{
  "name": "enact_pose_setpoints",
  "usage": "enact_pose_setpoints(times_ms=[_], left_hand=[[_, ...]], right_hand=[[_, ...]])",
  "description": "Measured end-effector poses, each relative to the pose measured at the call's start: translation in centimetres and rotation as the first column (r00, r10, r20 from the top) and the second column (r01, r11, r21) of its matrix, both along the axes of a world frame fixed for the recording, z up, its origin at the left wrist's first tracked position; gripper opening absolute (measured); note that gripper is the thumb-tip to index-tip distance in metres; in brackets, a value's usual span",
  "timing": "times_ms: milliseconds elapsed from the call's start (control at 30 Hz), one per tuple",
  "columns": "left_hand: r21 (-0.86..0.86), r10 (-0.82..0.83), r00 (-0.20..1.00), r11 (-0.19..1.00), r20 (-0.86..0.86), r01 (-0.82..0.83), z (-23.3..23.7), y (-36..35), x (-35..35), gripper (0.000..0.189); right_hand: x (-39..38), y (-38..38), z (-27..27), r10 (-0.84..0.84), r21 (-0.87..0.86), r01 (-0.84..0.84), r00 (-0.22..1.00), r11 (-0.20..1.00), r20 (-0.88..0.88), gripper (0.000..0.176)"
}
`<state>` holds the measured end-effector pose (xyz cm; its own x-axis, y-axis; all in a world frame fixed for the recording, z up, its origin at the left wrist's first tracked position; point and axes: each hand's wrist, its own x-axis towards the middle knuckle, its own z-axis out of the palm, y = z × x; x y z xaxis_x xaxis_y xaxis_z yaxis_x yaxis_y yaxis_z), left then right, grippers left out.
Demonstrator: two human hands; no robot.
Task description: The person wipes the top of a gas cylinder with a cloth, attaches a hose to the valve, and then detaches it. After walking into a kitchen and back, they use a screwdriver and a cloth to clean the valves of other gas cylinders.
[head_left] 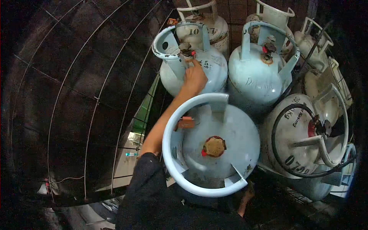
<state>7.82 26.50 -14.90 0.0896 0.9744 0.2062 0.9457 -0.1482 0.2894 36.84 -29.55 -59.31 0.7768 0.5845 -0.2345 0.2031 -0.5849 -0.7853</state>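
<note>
My left hand [196, 78] reaches forward to a pale blue gas cylinder [214, 73] at the upper left. Its fingers are pinched at a small red piece [193, 54] beside that cylinder's valve [186, 49]. Close below me stands another light blue gas cylinder [241, 138], with a round collar handle, a brown valve top [214, 147] and an orange tag [186, 122] at the collar. My right hand [248, 194] is low beside this nearest cylinder, mostly hidden in shadow. Its fingers do not show clearly.
A third pale blue cylinder [255, 76] stands to the right of the reached one. On the right, a whitish cylinder [291, 134] carries a black hose [276, 153]. Several more cylinders crowd the back. A wire-grid wall with dark sheeting [73, 96] runs along the left.
</note>
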Motion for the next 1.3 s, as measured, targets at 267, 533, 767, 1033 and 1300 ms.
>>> enact_pose_setpoints(times_ms=[267,533,767,1033,1300], left_hand=[[-0.249,-0.368,0.816,0.927,-0.446,0.282,7.0,4.5,-1.0,0.035],[-0.133,-0.293,0.646,0.949,-0.705,0.285,9.9,2.5,3.7,0.011],[-0.139,-0.168,0.069,0.941,-0.983,0.308,2.3,2.7,6.8,0.016],[-0.194,-0.397,0.249,0.794,-0.884,0.576,0.0,3.8,6.9,0.015],[-0.061,-0.477,0.399,0.698,-0.783,0.714,-0.4,6.5,6.2,0.032]], right_hand=[[0.0,0.1,-1.3,-0.052,0.018,0.052,0.999,0.998,-0.015,0.045],[-1.6,-0.8,-1.0,-0.119,0.004,0.120,0.992,0.993,-0.029,0.045],[-1.6,-0.7,-1.4,-0.127,0.006,0.127,0.990,0.992,-0.063,0.045],[-0.4,-0.3,-1.7,-0.114,0.013,0.116,0.991,0.993,-0.071,0.046],[0.9,0.4,-1.8,-0.088,0.006,0.089,0.994,0.996,-0.067,0.046]])
